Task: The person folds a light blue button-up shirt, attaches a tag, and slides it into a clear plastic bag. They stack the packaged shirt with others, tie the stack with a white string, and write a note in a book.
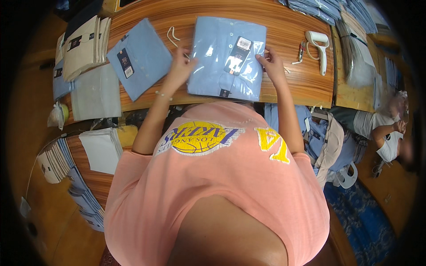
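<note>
My half-curled left hand (181, 70) and right hand (272, 66) flank the folded light-blue shirt in clear plastic (213, 53), grip unclear; likely light, slippery: hold both side edges.

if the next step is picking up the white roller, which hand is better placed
Likely the right hand: it is at the right edge of the bagged shirt, on the same side as the roller. The left hand is by the opposite edge, with the shirt between.
</note>
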Available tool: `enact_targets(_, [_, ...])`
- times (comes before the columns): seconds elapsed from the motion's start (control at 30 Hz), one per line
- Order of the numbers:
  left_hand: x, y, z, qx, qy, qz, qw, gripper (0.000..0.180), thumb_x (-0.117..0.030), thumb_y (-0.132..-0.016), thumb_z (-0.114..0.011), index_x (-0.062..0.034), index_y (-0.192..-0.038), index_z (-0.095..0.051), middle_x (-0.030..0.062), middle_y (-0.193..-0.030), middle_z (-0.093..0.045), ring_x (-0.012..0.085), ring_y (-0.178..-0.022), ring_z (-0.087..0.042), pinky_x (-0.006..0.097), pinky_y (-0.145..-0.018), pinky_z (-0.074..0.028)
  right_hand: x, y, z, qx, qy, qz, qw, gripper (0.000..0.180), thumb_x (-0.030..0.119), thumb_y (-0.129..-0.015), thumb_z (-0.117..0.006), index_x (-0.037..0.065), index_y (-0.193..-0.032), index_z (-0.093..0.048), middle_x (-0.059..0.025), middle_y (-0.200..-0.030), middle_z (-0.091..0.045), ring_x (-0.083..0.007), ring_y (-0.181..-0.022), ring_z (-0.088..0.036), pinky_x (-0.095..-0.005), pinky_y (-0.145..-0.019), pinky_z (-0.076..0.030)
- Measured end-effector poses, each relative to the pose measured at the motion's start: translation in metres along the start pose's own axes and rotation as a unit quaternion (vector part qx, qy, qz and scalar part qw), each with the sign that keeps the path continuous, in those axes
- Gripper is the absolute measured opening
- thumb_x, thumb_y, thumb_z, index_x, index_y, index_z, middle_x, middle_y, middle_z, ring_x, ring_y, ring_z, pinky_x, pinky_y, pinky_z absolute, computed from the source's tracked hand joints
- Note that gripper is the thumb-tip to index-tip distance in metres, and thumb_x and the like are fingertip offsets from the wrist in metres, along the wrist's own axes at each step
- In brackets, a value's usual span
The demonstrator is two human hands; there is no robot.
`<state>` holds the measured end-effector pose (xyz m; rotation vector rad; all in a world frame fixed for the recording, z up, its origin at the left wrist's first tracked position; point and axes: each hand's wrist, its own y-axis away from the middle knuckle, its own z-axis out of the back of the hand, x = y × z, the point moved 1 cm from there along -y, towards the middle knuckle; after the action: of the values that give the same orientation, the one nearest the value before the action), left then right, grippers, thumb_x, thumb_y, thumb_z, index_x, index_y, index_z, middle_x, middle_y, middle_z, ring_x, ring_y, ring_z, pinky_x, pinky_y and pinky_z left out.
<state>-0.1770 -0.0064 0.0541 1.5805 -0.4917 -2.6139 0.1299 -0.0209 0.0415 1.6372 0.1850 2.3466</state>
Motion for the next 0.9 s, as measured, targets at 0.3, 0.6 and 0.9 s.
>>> enact_targets(0.3, [0.151,-0.016,0.187,-0.358,-0.124,0.133,0.916,0.093,-0.051,-0.073,-0.069,0.0120,-0.131,-0.033,0.0339,-0.135,-0.034,0.0411,-0.122,-0.042,0.043,-0.099,-0.037,0.022,0.027,0.023,-0.035,0.068,0.047,0.996,0.043,0.022,-0.082,-0.065,0.003,-0.120,-0.055,-0.0080,-0.084,-0.061,-0.0157,-0.070,-0.056,-0.0284,-0.067,-0.046])
enact_targets(0.6, [0.122,-0.013,0.207,-0.222,0.221,0.181,0.932,0.057,-0.022,-0.078,-0.072,0.0086,-0.119,-0.048,0.0193,-0.110,-0.060,0.0251,-0.095,-0.061,0.033,-0.079,-0.051,0.052,0.029,0.017,0.032,-0.003,0.090,0.995,0.035,0.017,-0.085,-0.061,0.003,-0.117,-0.057,-0.0048,-0.083,-0.059,-0.0126,-0.076,-0.056,-0.0265,-0.068,-0.046])
enact_targets(0.9, [-0.056,0.051,0.192,-0.268,0.303,-0.110,0.908,0.038,-0.007,-0.085,-0.060,0.0010,-0.121,-0.049,0.0133,-0.111,-0.060,0.0193,-0.096,-0.060,0.031,-0.083,-0.049,0.088,0.019,-0.015,0.082,-0.056,0.116,0.988,0.032,0.018,-0.085,-0.062,0.006,-0.114,-0.060,-0.0030,-0.084,-0.060,-0.0117,-0.081,-0.055,-0.0253,-0.074,-0.045])
